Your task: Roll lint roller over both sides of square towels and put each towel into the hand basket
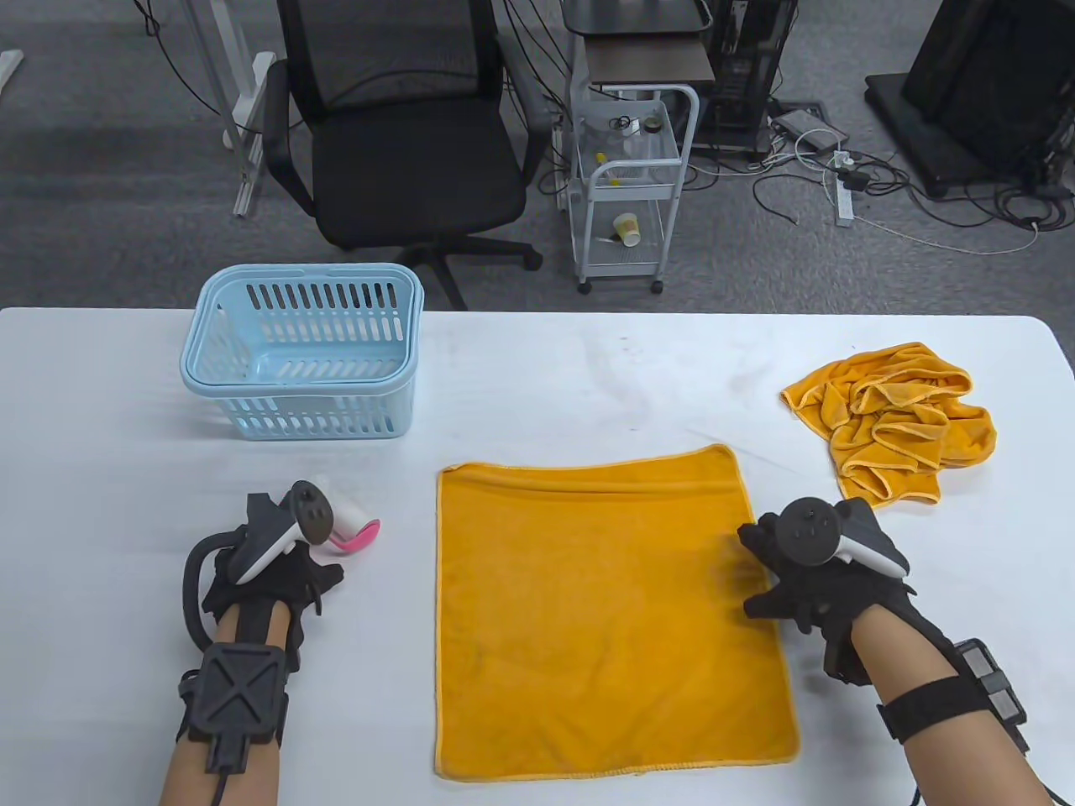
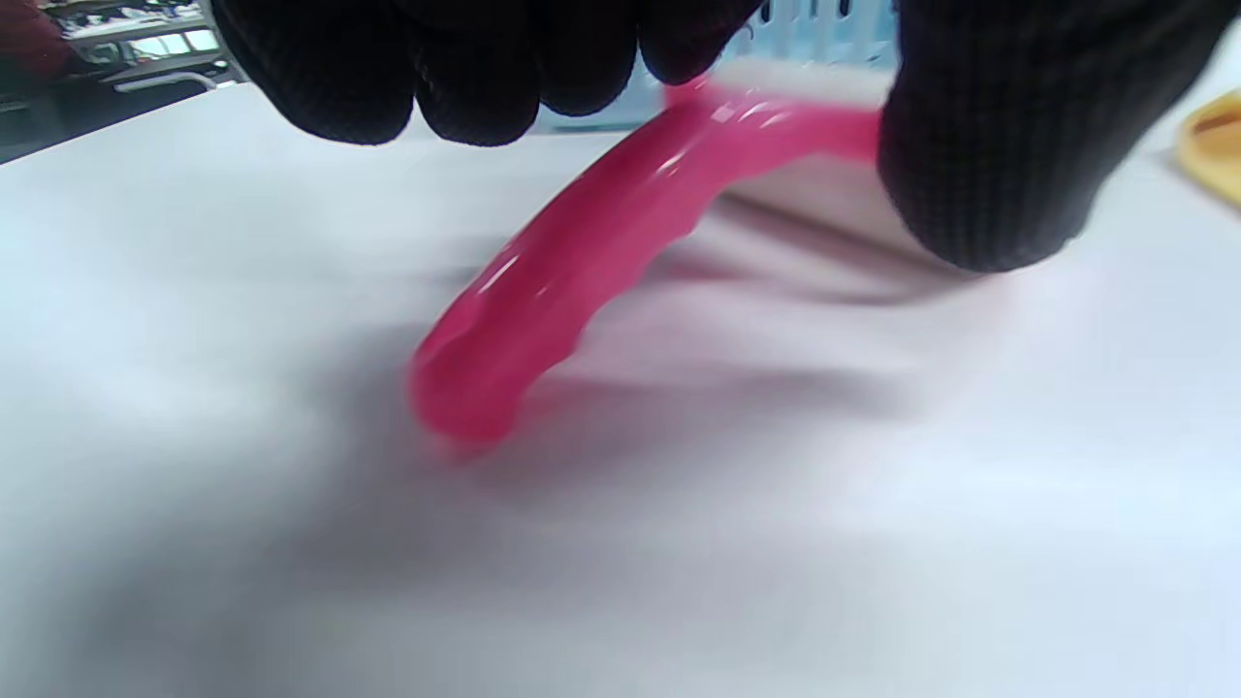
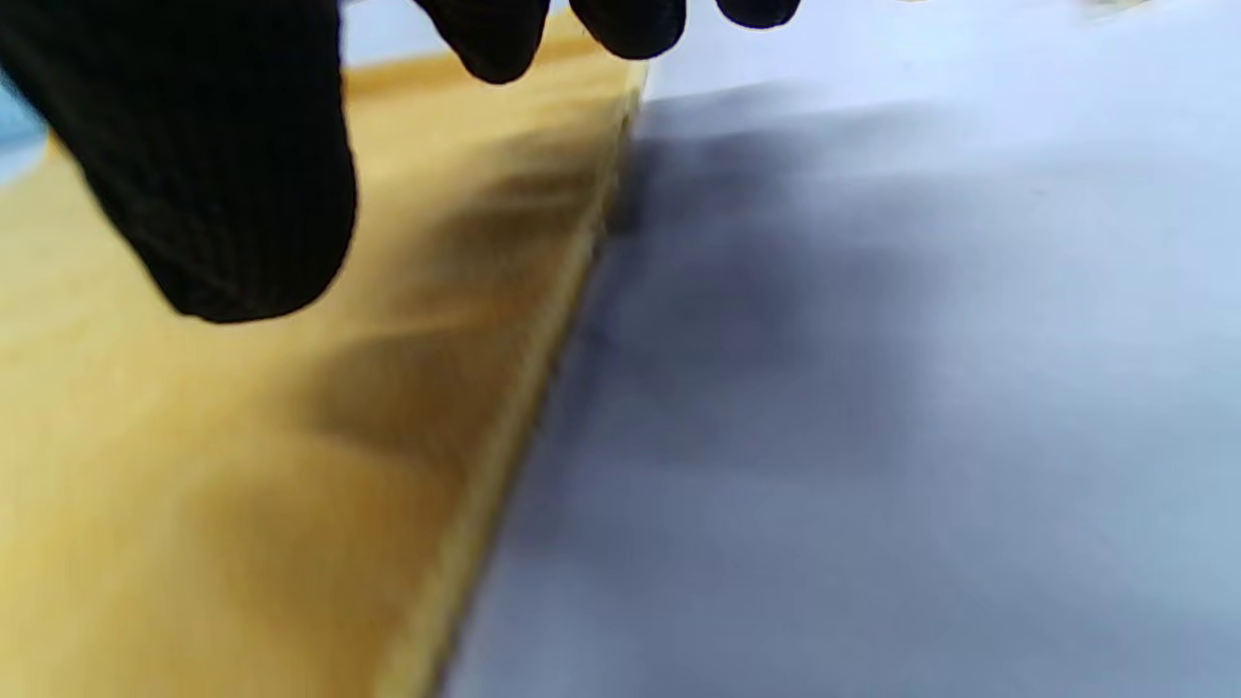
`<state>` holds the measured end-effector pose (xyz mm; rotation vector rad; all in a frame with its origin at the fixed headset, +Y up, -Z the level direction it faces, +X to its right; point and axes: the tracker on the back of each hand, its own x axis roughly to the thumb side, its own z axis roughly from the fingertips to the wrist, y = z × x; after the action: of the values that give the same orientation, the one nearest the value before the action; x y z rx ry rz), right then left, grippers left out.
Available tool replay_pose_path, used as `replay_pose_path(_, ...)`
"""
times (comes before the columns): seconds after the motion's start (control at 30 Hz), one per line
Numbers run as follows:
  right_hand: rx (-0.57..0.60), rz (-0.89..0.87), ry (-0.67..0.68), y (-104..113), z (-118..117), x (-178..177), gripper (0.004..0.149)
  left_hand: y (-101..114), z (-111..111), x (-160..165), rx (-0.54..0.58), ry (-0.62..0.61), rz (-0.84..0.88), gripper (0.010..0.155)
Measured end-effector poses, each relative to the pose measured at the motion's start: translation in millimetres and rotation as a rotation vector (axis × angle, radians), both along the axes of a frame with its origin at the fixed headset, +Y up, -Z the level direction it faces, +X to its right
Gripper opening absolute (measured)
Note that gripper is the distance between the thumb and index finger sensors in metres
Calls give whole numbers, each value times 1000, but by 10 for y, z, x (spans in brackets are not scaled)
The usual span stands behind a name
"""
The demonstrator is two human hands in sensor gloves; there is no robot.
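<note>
The white surface (image 1: 588,369) carries everything. Largest on it is the flat towel (image 1: 605,613), spread square at the centre, toward 6 o'clock. It looks soft and limp, light, and likely to ruck up under a roller unless one edge is pinned; its hemmed corners are the best places to pinch for flipping or lifting.

The basket (image 1: 302,361) stands at 10 o'clock, well apart from the flat towel, with nothing visible inside. It is rigid slotted plastic, probably light enough to slide if knocked.

The crumpled towel (image 1: 894,424) lies bunched at 2 o'clock, equally floppy, and would need shaking out by two corners.

The right hand (image 1: 806,579) hovers at the flat towel's 3 o'clock edge, fingers loosely spread and holding nothing; whether it touches the cloth I cannot tell.

The left hand (image 1: 277,571) sits at 8 o'clock, fingers and thumb curved either side of the roller (image 1: 348,525). The left wrist view shows the pink handle between them, but blur hides whether they grip it. The handle is stiff, smooth and curved, the natural place to hold; the white roll looks sticky and is best left untouched.
</note>
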<state>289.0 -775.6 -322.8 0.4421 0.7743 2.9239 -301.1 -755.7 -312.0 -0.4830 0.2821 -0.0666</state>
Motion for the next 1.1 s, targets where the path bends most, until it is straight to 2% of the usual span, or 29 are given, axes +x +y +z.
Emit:
replay_pose_path(0.1, -16, 86, 34, -53, 103, -44, 97, -97, 33, -59, 10, 44, -10, 85)
replay_pose_path(0.27, 9, 74, 27, -139, 157, -21, 96, -225, 46, -90, 90, 101, -36, 58)
replay_pose_path(0.3, 10, 57, 18, -145, 158, -6, 95, -225, 51, -89, 95, 99, -25, 57)
replay_pose_path(0.37, 0, 34, 7, -160, 162, 29, 95, -202, 73, -71, 124, 87, 50, 53)
replay_pose_path(0.47, -3, 14, 1, -173, 163, 50, 95, -22, 120, 90, 192, 46, 353, 52)
replay_pose_path(0.53, -5, 15, 2, -169, 165, 48, 95, 136, 147, 354, 184, -47, 433, 52)
replay_pose_path(0.63, -6, 9, -2, -171, 165, 55, 95, 367, 210, 990, 189, -274, 455, 52)
replay_pose_path(0.7, -8, -1, -8, -175, 169, 62, 95, 426, 255, 1411, 183, -396, 470, 52)
replay_pose_path(0.77, -6, -1, -8, -177, 174, 67, 95, 405, 328, 1811, 157, -509, 510, 52)
replay_pose_path(0.87, -7, -8, -10, -177, 179, 73, 95, 255, 489, 2407, 76, -682, 502, 53)
replay_pose_path(0.97, -11, -11, -12, -176, 179, 75, 95, 89, 636, 2801, 3, -796, 497, 55)
replay_pose_path(1.1, -10, -11, -12, -180, 181, 81, 95, -65, 726, 3075, -59, -857, 503, 56)
